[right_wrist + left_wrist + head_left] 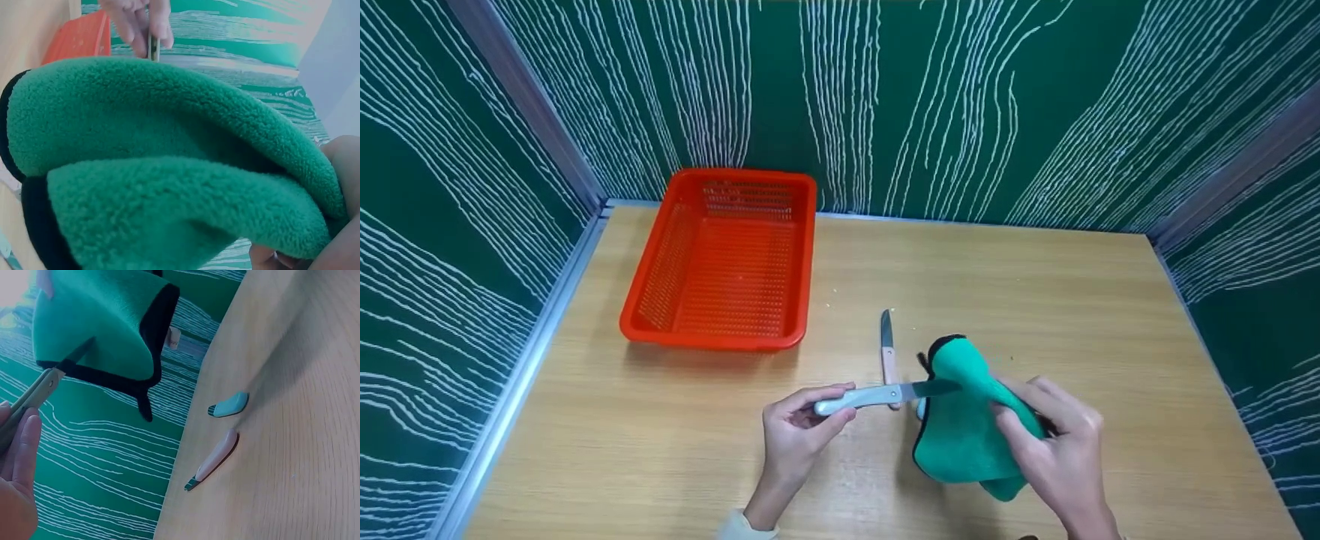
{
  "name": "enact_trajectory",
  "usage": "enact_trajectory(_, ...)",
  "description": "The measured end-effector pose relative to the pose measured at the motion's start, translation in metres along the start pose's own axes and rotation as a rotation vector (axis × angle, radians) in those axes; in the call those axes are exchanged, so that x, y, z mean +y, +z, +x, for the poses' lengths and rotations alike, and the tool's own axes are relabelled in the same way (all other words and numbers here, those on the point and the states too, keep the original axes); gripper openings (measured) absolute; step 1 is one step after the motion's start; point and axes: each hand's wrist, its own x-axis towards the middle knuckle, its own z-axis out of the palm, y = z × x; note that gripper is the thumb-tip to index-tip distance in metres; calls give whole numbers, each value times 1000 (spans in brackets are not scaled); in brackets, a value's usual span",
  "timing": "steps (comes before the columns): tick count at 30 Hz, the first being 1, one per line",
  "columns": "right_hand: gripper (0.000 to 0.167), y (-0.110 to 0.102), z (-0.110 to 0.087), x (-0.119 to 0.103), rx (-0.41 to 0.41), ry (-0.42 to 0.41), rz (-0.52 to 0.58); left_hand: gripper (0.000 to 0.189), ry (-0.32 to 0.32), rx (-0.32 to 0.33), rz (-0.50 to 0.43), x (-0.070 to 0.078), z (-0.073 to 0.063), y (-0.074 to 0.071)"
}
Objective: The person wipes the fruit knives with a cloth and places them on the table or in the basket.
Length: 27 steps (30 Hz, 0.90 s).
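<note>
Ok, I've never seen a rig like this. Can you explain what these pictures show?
No machine here: a person works bare-handed. The left hand holds a pale-handled knife; the right hand grips a green cloth. The widest picture comes from a camera on the head, looking forward and down. The next is from the left wrist, the last from the right. On the wooden table lie a pink-handled knife and what looks like a blue-handled one, with a red basket farther back, to the left.
</note>
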Motion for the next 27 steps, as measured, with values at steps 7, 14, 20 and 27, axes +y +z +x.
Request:
enact_trajectory(7,36,21,-7,9,-141,-65,-27,25,-71,4,17,2,-1,2)
enact_trajectory(14,37,33,-10,6,-249,-152,-30,19,-2,-29,0,3,-1,3)
enact_trajectory(20,33,36,-12,2,-390,-139,-165,19,33,-43,11,3,0,2)
enact_trajectory(27,32,35,-11,0,-465,-166,-326,19,-37,-16,1,2,-1,0)
